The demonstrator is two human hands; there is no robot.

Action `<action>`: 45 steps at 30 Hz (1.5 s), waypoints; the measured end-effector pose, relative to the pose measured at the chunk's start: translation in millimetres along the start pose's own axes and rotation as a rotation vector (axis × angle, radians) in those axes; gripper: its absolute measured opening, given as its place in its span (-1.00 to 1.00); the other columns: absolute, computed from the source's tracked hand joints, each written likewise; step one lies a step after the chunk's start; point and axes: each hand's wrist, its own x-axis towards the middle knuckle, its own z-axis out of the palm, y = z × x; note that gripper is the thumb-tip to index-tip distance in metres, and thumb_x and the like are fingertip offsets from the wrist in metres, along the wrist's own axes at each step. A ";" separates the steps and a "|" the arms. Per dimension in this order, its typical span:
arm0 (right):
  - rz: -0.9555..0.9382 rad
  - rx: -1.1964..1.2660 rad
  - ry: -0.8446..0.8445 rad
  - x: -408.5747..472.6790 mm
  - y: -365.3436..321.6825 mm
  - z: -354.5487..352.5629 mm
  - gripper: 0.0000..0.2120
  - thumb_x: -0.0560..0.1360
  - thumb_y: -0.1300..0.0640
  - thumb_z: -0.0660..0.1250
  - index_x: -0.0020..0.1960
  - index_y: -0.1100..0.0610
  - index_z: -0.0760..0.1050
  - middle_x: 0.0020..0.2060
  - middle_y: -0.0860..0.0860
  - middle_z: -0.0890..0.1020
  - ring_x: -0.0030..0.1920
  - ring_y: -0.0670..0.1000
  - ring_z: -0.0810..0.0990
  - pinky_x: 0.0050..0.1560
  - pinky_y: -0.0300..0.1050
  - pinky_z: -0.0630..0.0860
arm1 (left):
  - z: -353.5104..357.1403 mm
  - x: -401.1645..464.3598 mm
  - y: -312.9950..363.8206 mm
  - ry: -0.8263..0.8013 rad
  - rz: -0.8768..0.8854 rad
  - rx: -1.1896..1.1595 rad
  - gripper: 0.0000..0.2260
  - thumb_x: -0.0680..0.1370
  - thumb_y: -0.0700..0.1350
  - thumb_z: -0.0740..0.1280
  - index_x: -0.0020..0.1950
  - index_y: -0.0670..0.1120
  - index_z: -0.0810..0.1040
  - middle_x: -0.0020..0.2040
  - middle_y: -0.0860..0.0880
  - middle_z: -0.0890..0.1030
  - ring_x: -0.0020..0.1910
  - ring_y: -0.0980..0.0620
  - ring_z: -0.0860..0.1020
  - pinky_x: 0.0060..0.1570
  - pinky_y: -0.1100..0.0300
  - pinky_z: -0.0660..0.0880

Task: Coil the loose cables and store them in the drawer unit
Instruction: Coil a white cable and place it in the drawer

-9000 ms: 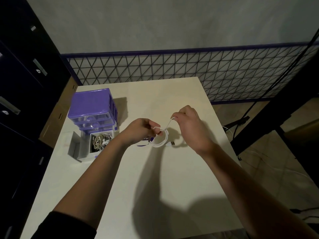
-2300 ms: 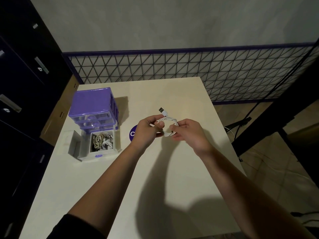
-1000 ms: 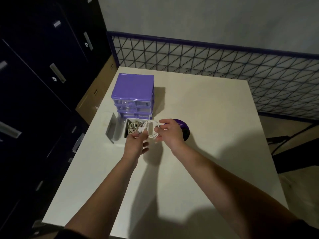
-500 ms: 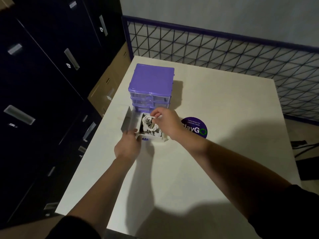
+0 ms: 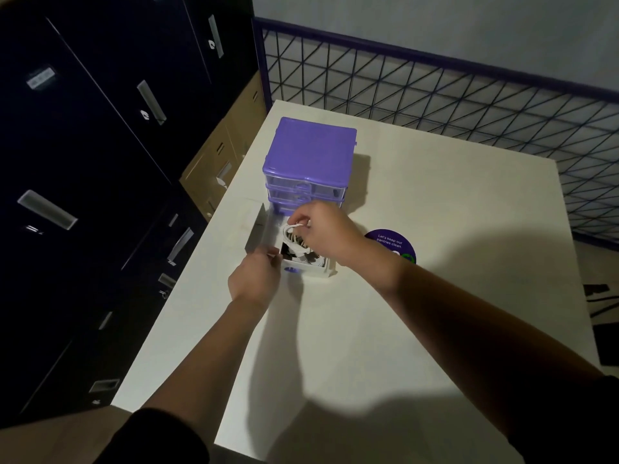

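**White cable going into the pulled-out drawer**

A purple drawer unit [image 5: 310, 159] stands on the pale table [image 5: 402, 329], and everything here sits in relation to it. Its bottom drawer [image 5: 310, 267] is pulled out toward the person and holds a tangle of cables. The right hand [image 5: 323, 231] reaches over this drawer from the right, thumb and fingers pinching the top of a coiled white cable [image 5: 291, 237] — the coil hangs down into the drawer among the other cords. The left hand [image 5: 256, 279] is at the drawer's front left corner, fingers curled round its edge.

Just left of the drawer, beside the unit's base, a grey flat panel [image 5: 256, 231] stands on edge. To the right of the unit, partly hidden by the right wrist, a round purple sticker [image 5: 393, 244] lies on the table — it reads "Let's keep our pantries clean". Dark filing cabinets [image 5: 83, 162] stand left of the unit, off the table, and a wire grid fence [image 5: 435, 92] runs behind it.
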 end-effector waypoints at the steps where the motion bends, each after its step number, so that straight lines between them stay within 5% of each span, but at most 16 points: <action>1: -0.009 -0.036 -0.018 0.4 1.4 -0.7 -0.83 0.52 0.17 0.34 0.09 0.07 0.62 0.05 0.01 0.64 -0.01 0.03 0.61 0.02 -0.09 0.55 | 0.5 0.4 0.0 -0.001 -0.004 -0.004 -0.77 0.62 0.08 0.17 0.22 0.11 0.51 0.09 0.01 0.64 0.05 -0.10 0.59 -0.12 0.15 0.42; 12: -0.003 -0.167 -0.084 11.0 14.2 24.2 -0.81 0.50 0.18 0.36 0.07 0.00 0.65 0.04 -0.02 0.66 0.00 0.04 0.62 -0.03 -0.14 0.53 | 1.6 3.1 1.4 -0.010 -0.041 -0.061 -0.79 0.61 0.05 0.20 0.20 0.09 0.52 0.09 -0.01 0.64 0.04 -0.11 0.59 -0.12 0.14 0.43; 17: -0.125 -0.293 -0.035 9.7 13.8 34.9 -0.77 0.50 0.21 0.30 0.11 0.03 0.62 0.11 -0.04 0.61 0.20 0.04 0.48 0.08 -0.05 0.51 | 2.8 2.0 -0.2 -0.006 -0.054 -0.082 -0.80 0.61 0.03 0.20 0.20 0.11 0.53 0.09 0.02 0.64 0.02 -0.09 0.59 -0.10 0.14 0.47; 22: -0.322 -0.366 0.193 -7.3 26.7 52.2 -0.81 0.37 0.23 0.46 -0.02 0.09 0.63 -0.11 -0.02 0.62 -0.02 0.10 0.53 -0.24 0.01 0.57 | 1.9 2.2 -0.1 -0.008 -0.041 -0.068 -0.80 0.62 0.01 0.19 0.20 0.08 0.52 0.07 0.00 0.64 -0.01 -0.09 0.60 -0.16 0.17 0.43; 25: -0.292 -0.379 0.097 -13.4 35.3 50.3 -0.59 0.42 0.07 0.44 0.26 -0.02 0.51 0.09 -0.02 0.55 0.12 0.07 0.47 -0.02 -0.01 0.51 | 0.5 2.1 1.0 -0.018 -0.045 -0.073 -0.80 0.62 0.01 0.19 0.18 0.07 0.53 0.06 -0.01 0.64 -0.01 -0.10 0.59 -0.16 0.17 0.40; 28: -0.236 -0.353 0.023 -16.0 41.0 47.8 -0.43 0.44 0.11 0.42 0.40 -0.14 0.36 0.15 -0.02 0.49 0.16 0.07 0.43 0.10 -0.02 0.48 | 0.0 1.9 1.8 -0.024 -0.051 -0.074 -0.80 0.61 0.01 0.20 0.19 0.07 0.53 0.06 -0.02 0.64 0.00 -0.10 0.59 -0.15 0.16 0.40; 41: -0.149 -0.292 0.029 -13.1 36.7 53.0 -0.42 0.42 0.31 0.37 0.35 -0.12 0.42 0.10 0.01 0.36 0.11 0.07 0.40 0.03 -0.04 0.51 | -2.7 0.0 7.8 -0.019 -0.082 -0.042 -0.81 0.59 0.02 0.21 0.16 0.09 0.53 0.03 0.00 0.64 -0.02 -0.11 0.59 -0.16 0.18 0.39; 45: -0.178 -0.282 0.019 -10.3 42.2 56.2 -0.50 0.49 0.21 0.29 0.39 -0.13 0.41 0.08 0.03 0.38 0.11 0.09 0.37 0.16 -0.04 0.44 | -1.9 -0.3 7.1 -0.013 -0.087 -0.045 -0.81 0.59 0.03 0.21 0.16 0.11 0.53 0.03 0.01 0.64 -0.03 -0.09 0.59 -0.17 0.18 0.38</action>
